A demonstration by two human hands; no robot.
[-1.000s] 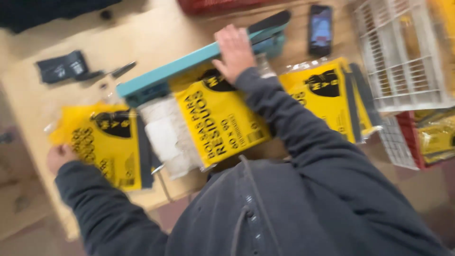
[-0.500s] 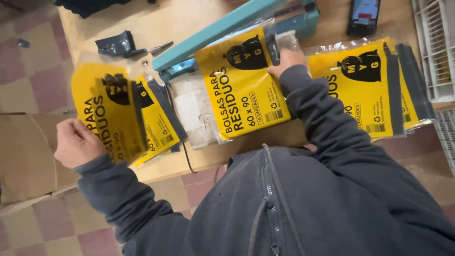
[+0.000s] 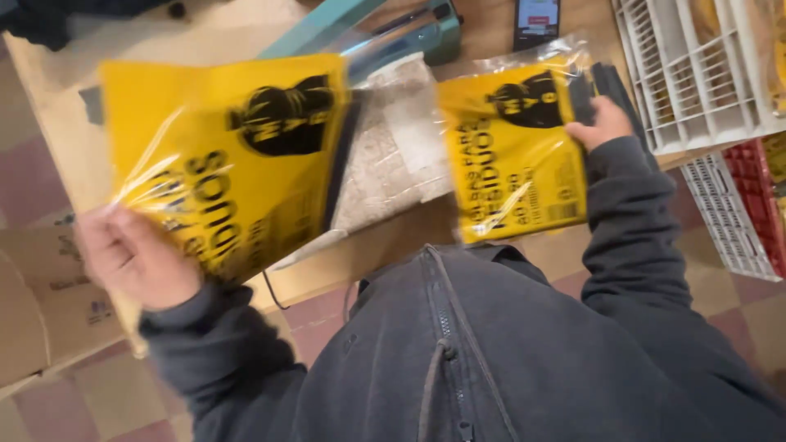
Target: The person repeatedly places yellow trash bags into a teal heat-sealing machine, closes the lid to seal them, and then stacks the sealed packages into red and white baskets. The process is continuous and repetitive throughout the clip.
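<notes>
Since the earlier frame, left hand (image 3: 135, 258) has lifted its yellow pack (image 3: 221, 155) up off the table (image 3: 57, 139); right hand (image 3: 604, 124) shifted to the right-side pack (image 3: 512, 155), fingers clamped on its edge. Left fingers pinch the pack's corner. Keep grip firm w/ slippery film, lift flat. Sealer (image 3: 360, 29) behind.

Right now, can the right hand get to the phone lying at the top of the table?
Probably not at once: the right hand is gripping a yellow packet at its edge. The phone lies apart from it on the table, with nothing between them.
</notes>
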